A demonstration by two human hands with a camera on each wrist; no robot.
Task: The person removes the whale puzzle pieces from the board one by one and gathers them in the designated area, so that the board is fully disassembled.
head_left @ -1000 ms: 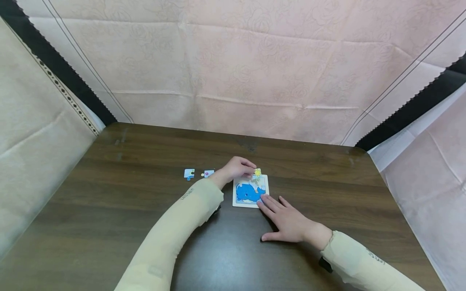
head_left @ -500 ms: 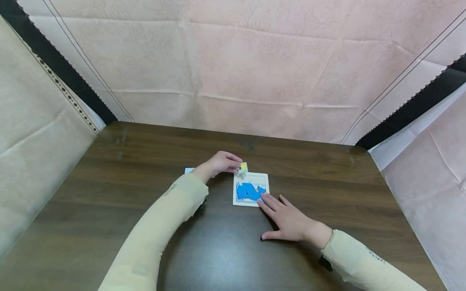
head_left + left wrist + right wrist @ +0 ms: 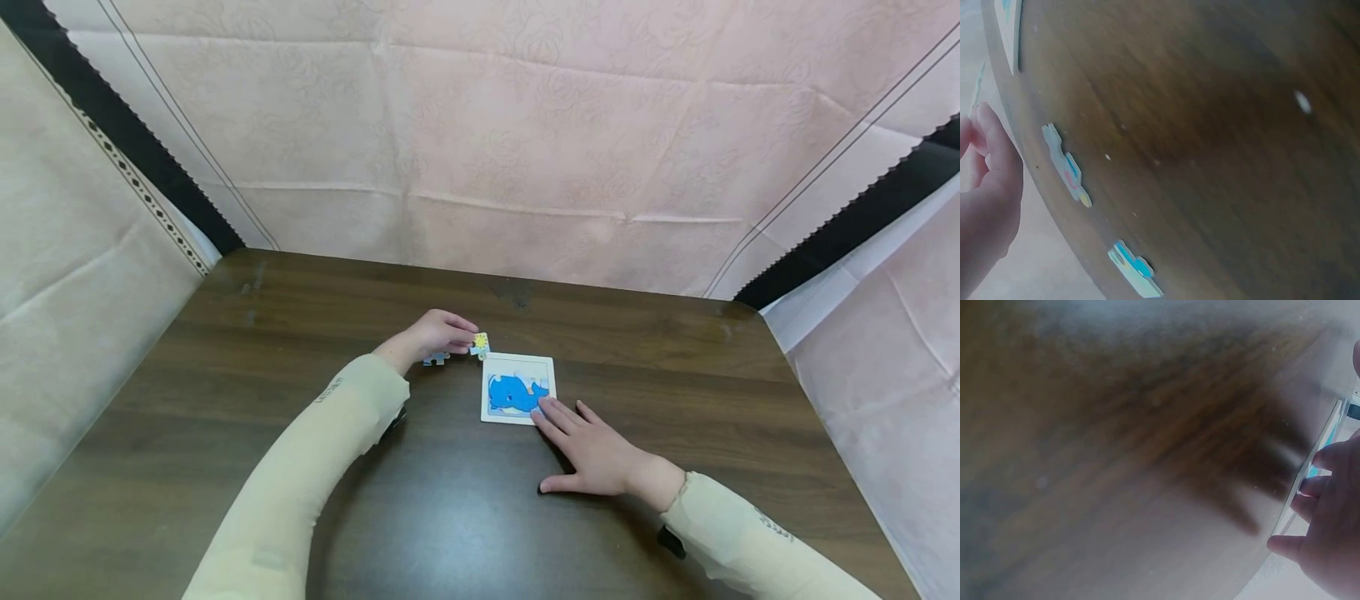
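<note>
Between the thumb and fingertips of my left hand (image 3: 437, 333) is a jigsaw piece (image 3: 481, 342) with a yellow sun on it. The piece is beyond the top left corner of a square white-framed puzzle (image 3: 517, 360) showing a blue whale. In the left wrist view the held piece (image 3: 978, 84) appears only as a thin edge. My right hand (image 3: 592, 454) lies with spread, straight fingers, its fingertips resting on the puzzle's lower right corner. The right wrist view shows those fingers (image 3: 1316, 487) along the frame's edge.
Two loose jigsaw pieces lie on the brown wooden table (image 3: 637, 358): one with pink and yellow marks (image 3: 1067, 169), another with blue (image 3: 1135, 270). In the head view the left hand and forearm partly cover them. Pale cloth (image 3: 525, 150) hangs behind the table.
My left hand has moved left and away with the sun piece, from over the puzzle's top edge to beyond its top left corner. The right hand has stayed in place.
</note>
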